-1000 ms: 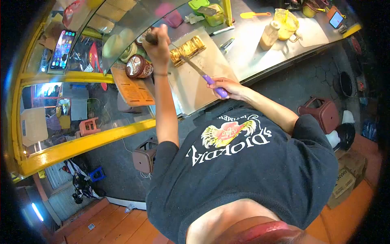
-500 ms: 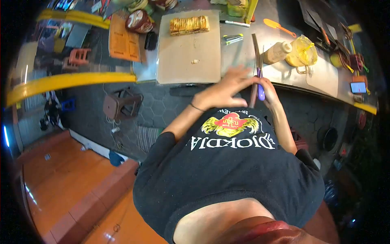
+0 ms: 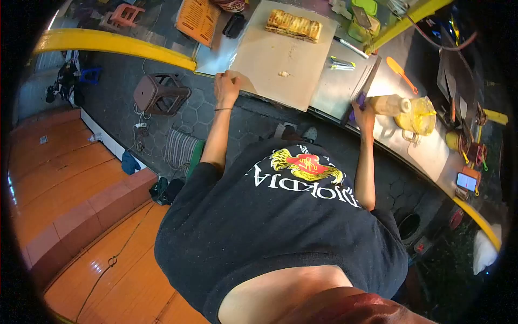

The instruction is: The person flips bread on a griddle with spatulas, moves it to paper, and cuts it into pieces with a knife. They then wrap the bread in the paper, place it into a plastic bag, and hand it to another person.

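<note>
My left hand (image 3: 227,89) is at the near left corner of a brown paper sheet (image 3: 264,70), its fingers curled on the edge. On the sheet lies a browned, filled toast loaf (image 3: 294,25), with a small crumb piece (image 3: 283,74) nearer to me. My right hand (image 3: 365,115) is closed around a long-bladed knife (image 3: 370,76) and a purple handle (image 3: 360,100) at the counter's front edge. How the two tools sit in the palm is partly hidden. Just right of that hand, a sauce bottle (image 3: 389,105) stands beside a yellow-smeared jug (image 3: 418,120).
An orange spatula (image 3: 401,74), a marker (image 3: 350,47) and several pens (image 3: 341,64) lie on the metal counter (image 3: 431,156). An orange menu board (image 3: 197,21) and a dark case (image 3: 234,25) are at the left. A brown stool (image 3: 156,93) stands on the floor.
My left hand has left the tools and gone left to the sheet's corner. My right hand has lowered the tools to the counter edge beside the bottle. The view has turned.
</note>
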Tool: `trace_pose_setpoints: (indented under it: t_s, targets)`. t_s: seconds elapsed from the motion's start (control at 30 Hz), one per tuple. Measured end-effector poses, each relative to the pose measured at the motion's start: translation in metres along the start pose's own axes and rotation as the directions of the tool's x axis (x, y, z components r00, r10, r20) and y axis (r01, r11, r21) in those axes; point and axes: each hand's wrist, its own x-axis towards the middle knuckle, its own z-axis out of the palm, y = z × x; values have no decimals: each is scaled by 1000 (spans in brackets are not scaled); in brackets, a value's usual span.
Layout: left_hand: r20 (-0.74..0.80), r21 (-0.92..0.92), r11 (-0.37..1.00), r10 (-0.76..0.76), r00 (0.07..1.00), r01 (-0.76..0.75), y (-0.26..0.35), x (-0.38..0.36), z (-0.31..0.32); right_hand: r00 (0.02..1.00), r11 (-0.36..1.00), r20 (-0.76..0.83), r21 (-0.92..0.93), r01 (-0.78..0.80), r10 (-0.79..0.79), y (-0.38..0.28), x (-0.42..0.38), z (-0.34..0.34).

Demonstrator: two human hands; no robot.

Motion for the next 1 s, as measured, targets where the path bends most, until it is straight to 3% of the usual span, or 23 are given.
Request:
trace_pose_setpoints:
  t_s: [0.1, 0.17, 0.23, 0.27, 0.33, 0.37, 0.4, 0.43, 0.47, 0.5, 0.53, 0.57, 0.63, 0.67, 0.7, 0.73, 0.77, 0.8, 0.83, 0.9, 0.93, 0.97, 1.0]
  targets:
    - [4, -33, 999, -12, 1000, 12, 1, -12, -5, 997, 992, -28, -93, -80, 78, -19, -20, -7]
    - [-110, -36, 998, 41, 993, -45, -1, -16, -6, 998, 982, -39, -178, -59, 53, -56, -37, -16]
    - [-131, -52, 998, 40, 991, -47, 6, -19, -14, 992, 972, -59, -215, 94, -109, -74, -44, -15]
    - [-162, -30, 998, 45, 986, -50, 5, -20, -14, 989, 987, 34, -71, 143, -141, -83, -46, -10]
    - [-187, -13, 998, 63, 980, -66, 4, -16, -12, 940, 943, 87, 10, 332, -331, -110, -55, 6]
    - [93, -538, 808, -226, 970, 240, 4, -9, -12, 935, 965, 242, 100, 241, -258, -143, -65, 3]
    - [472, -776, 308, -297, 830, 551, 3, -3, -12, 895, 921, 276, 272, 278, -351, -158, -74, 11]
    - [477, -776, 308, -285, 831, 551, 1, 3, -10, 791, 804, 202, 307, 509, -578, -161, -74, 29]
    - [552, -833, -56, -135, 823, 550, -3, 12, -3, 776, 796, 242, 364, 484, -583, -171, -81, 43]
    - [568, -742, -415, 26, 822, 526, -11, 18, 5, 722, 747, 193, 228, 625, -664, -178, -82, 53]
    - [405, -644, -556, 334, 851, 525, -31, 26, 23, 717, 728, 128, 141, 671, -686, -183, -80, 60]
    - [395, -645, -564, 330, 857, 515, -10, 21, 13, 695, 698, 59, 51, 715, -716, -186, -71, 65]
    - [398, -870, -324, -15, 917, 372, 47, 10, -25, 695, 701, 93, 70, 710, -713, -184, -42, 70]
    - [363, -863, -326, 131, 923, 386, 43, 4, -13, 706, 717, 130, 90, 691, -696, -180, -34, 69]
    - [363, -863, -329, 127, 923, 384, 42, -5, -4, 704, 716, 134, 90, 692, -698, -183, -35, 61]
    - [95, -940, 342, 275, 957, -5, 41, -11, 5, 708, 716, 111, 156, 680, -697, -189, -35, 55]
    - [-22, -467, 739, 540, 842, -486, 41, -15, 13, 712, 709, 84, 219, 670, -698, -195, -33, 51]
    - [-27, -391, 769, 539, 842, -506, 45, -22, 19, 646, 647, 72, 189, 739, -760, -195, -31, 56]
    - [-26, -389, 768, 542, 840, -508, 46, -27, 23, 648, 648, 69, 191, 737, -758, -194, -32, 61]
    - [0, -152, 874, 467, 884, -461, 46, -35, 28, 572, 597, 209, 75, 799, -793, -201, -36, 64]
    - [97, -187, 889, 441, 892, -418, 42, -32, 32, 559, 592, 255, 70, 803, -789, -204, -38, 64]
    - [95, -186, 889, 440, 893, -419, 36, -30, 36, 558, 590, 254, 70, 804, -790, -207, -41, 59]
    - [196, -356, 880, 400, 895, -316, 29, -28, 39, 507, 564, 375, 54, 824, -776, -211, -44, 54]
